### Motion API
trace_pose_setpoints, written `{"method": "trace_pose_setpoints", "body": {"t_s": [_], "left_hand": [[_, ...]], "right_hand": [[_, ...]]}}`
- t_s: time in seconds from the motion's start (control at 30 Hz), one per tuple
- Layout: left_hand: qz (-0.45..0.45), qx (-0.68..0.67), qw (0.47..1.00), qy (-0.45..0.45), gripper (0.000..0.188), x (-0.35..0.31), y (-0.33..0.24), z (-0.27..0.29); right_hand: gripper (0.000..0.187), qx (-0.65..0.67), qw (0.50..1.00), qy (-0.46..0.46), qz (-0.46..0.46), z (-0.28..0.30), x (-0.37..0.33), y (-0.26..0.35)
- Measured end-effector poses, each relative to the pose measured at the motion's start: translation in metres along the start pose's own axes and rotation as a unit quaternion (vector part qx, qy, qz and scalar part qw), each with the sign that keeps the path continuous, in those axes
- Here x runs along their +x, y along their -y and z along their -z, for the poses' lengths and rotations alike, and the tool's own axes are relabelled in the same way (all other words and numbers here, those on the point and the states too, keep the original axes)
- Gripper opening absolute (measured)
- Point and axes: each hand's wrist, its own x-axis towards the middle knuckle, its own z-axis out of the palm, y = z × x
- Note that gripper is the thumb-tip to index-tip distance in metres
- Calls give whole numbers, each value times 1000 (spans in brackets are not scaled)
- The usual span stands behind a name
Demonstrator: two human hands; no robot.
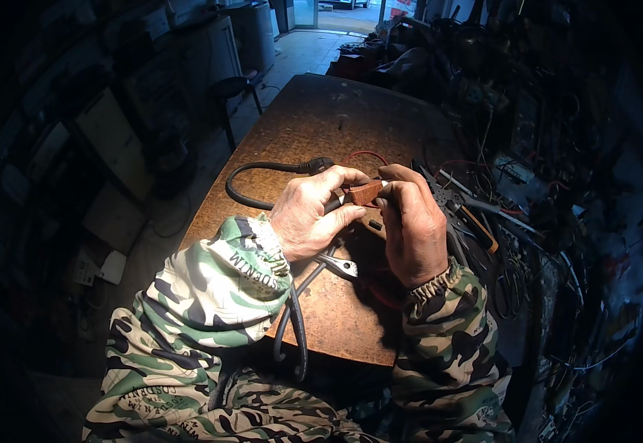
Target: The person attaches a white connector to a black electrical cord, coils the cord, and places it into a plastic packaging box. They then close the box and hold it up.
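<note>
Above the wooden table, my left hand [308,210] is closed around the end of a thick black cable [333,204]. A reddish-brown, finely ridged piece [366,193] sits at that cable end, between my two hands. On its other side my right hand [413,221] pinches it between thumb and fingers, where a small white bit shows. Whether the piece is bare copper strands or a separate block, I cannot tell. Behind my left hand a black power plug [317,165] lies on the table, its cord looping round to the left. Pliers with a pale metal head [342,266] lie below my hands.
The wooden table [262,144] stretches away from me. Pliers and other hand tools [476,214] crowd its right side, beside a thin red wire [366,153]. Tangled wires and parts [509,170] are heaped further right. A dark stool [231,90] stands beyond the table's left edge.
</note>
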Motion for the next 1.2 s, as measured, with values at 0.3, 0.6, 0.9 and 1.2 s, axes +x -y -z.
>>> {"method": "trace_pose_setpoints", "body": {"t_s": [0.3, 0.6, 0.9, 1.2], "left_hand": [[160, -446, 878, 71, 53, 5, 10, 0], [172, -510, 840, 73, 39, 7, 18, -1], [171, -538, 824, 54, 36, 4, 10, -13], [168, -492, 853, 47, 41, 1, 18, -16]], "right_hand": [[5, 188, 971, -83, -124, 1, -2, -8], [14, 386, 874, 14, -294, 5, -7, -13], [9, 173, 968, -25, -178, -6, -9, -1], [9, 221, 947, -14, -232, -7, -11, -3]]}}
